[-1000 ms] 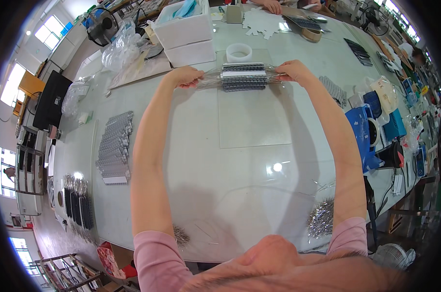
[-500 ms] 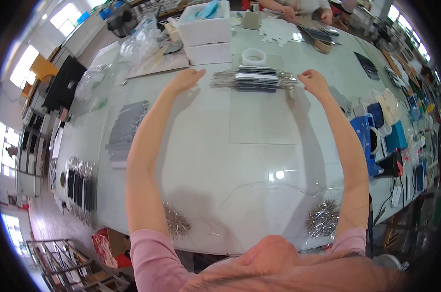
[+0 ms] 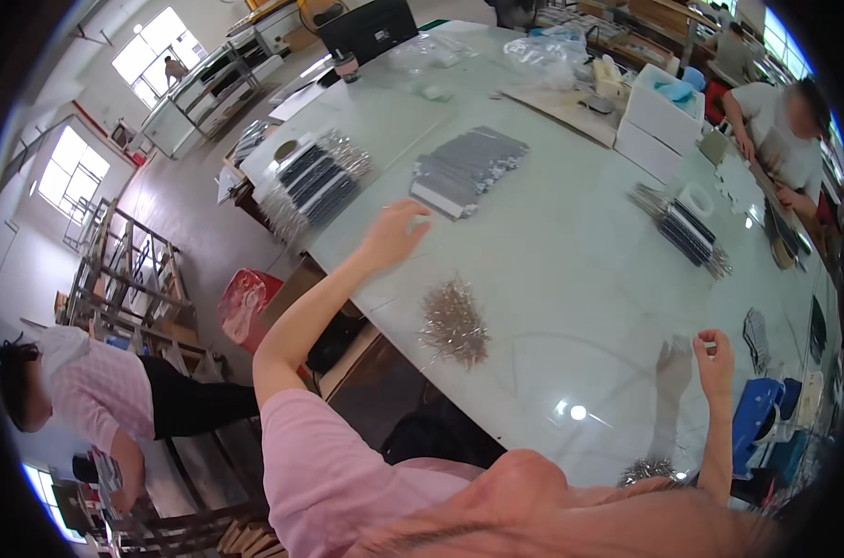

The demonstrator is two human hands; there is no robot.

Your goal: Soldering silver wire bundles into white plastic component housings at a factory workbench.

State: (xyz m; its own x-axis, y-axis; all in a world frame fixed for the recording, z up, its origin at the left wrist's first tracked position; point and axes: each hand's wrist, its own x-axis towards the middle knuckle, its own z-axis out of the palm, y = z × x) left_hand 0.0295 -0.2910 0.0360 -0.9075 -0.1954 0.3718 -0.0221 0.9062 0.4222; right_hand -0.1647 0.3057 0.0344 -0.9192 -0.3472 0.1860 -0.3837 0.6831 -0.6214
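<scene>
Near the left hand (image 3: 396, 237), a pile of grey strips (image 3: 464, 167)

The left hand and the right hand (image 3: 713, 361) have both left the dark bundle (image 3: 687, 231), so it lies free on the table (image 3: 552, 242), ahead of the right hand. The left hand is loose and empty, just beside the pile. The right hand is half curled; I can't tell if it holds something thin. Far ahead, between the hands, the white box (image 3: 659, 121) has blue cloth (image 3: 675, 91) in its top.
</scene>
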